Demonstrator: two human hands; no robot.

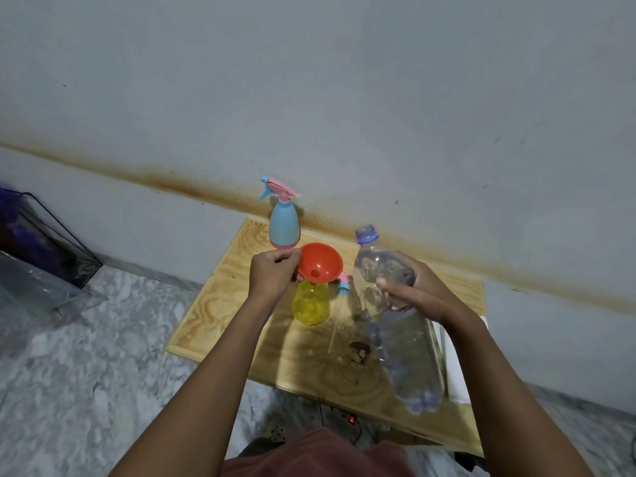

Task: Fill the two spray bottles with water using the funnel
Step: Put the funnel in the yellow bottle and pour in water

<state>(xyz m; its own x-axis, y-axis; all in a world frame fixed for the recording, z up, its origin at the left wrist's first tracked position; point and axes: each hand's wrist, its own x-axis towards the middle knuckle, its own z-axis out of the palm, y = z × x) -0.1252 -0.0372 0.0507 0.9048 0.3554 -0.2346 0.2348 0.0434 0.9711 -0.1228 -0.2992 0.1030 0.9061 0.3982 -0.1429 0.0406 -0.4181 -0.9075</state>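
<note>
A yellow spray bottle (310, 306) stands on the wooden table (220, 315) with its spray head off. An orange funnel (320, 261) sits in its neck, and my left hand (273, 275) pinches the funnel's rim. My right hand (413, 290) grips a large clear water bottle (402, 339), uncapped, held above the table with its mouth up and toward the wall. A blue spray bottle (284, 222) with a pink and blue trigger head stands upright at the table's far edge. A pink and blue spray head (343, 284) lies just right of the funnel.
The table stands against a grey wall with a brown stain line. A dark glass tank (44, 246) sits on the marble floor at the left. A white object (454, 359) stands by the table's right edge. A power strip with a red light (351, 420) lies under the table.
</note>
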